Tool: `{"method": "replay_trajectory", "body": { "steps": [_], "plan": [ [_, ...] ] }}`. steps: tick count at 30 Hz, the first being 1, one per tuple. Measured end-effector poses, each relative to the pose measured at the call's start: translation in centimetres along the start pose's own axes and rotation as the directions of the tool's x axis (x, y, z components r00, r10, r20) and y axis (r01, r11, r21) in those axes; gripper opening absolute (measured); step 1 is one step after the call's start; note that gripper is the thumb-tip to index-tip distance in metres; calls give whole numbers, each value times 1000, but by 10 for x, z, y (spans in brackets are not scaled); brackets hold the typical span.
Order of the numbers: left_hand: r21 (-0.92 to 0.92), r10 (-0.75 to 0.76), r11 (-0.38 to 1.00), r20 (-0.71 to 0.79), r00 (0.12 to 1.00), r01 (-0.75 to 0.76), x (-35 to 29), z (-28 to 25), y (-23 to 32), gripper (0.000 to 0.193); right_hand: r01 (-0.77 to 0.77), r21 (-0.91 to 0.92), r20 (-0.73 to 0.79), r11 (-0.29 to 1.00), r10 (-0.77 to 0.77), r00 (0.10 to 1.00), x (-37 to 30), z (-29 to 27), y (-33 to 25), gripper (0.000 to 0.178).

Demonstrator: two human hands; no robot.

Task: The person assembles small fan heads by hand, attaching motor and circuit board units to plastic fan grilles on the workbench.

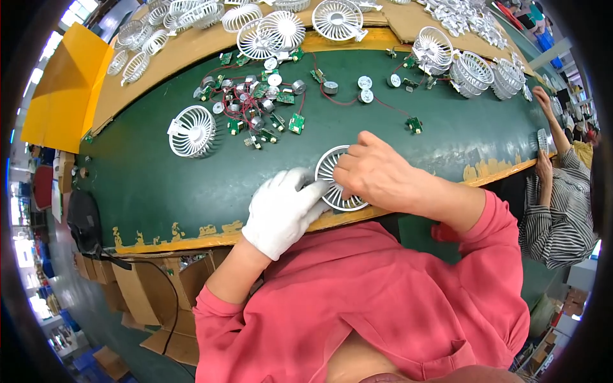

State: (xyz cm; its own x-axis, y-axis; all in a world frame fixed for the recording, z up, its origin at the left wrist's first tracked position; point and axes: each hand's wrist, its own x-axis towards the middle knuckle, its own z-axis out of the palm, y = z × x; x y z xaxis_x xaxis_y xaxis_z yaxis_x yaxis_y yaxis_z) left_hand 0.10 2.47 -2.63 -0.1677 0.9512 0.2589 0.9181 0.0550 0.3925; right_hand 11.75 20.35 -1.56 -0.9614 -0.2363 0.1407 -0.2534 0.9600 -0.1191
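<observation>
A round white fan grille lies on the green work surface near its front edge. My left hand, in a white glove, rests against the grille's left side with fingers touching its rim. My right hand, bare, lies over the grille's right half with fingers curled onto it, hiding that part. Whether either hand holds a small part is hidden. Another white fan grille lies apart to the left.
A pile of small motors and green circuit boards with red wires lies beyond my hands. Several white grilles sit on cardboard at the back and at the right. A person in a striped top works at the right.
</observation>
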Motion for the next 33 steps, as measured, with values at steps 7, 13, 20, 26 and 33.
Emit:
{"method": "replay_trajectory", "body": {
  "steps": [7, 13, 20, 26, 33],
  "plan": [
    [-306, -145, 943, -29, 989, 129, 8, -25, 1, 33, 44, -84, 30, 995, -42, 999, 2, 6, 1, 18],
    [-347, -66, 937, -49, 997, 45, 82, -52, 1, 26, 65, -99, 3, 993, -65, 998, -8, 5, 4, 16],
    [126, 161, 978, 69, 985, -168, 158, 25, -25, 32, -19, 201, -286, 979, 78, 955, -19, 12, 0, 20],
    [326, 196, 916, 142, 970, -233, 180, 52, -35, 22, -128, 196, -411, 972, 200, 890, -38, -27, 49, 17],
    [-189, 76, 973, -295, 953, -136, 165, 5, -37, 22, -420, 22, -446, 907, 385, 808, 1, -25, 159, 34]
  ]
}}
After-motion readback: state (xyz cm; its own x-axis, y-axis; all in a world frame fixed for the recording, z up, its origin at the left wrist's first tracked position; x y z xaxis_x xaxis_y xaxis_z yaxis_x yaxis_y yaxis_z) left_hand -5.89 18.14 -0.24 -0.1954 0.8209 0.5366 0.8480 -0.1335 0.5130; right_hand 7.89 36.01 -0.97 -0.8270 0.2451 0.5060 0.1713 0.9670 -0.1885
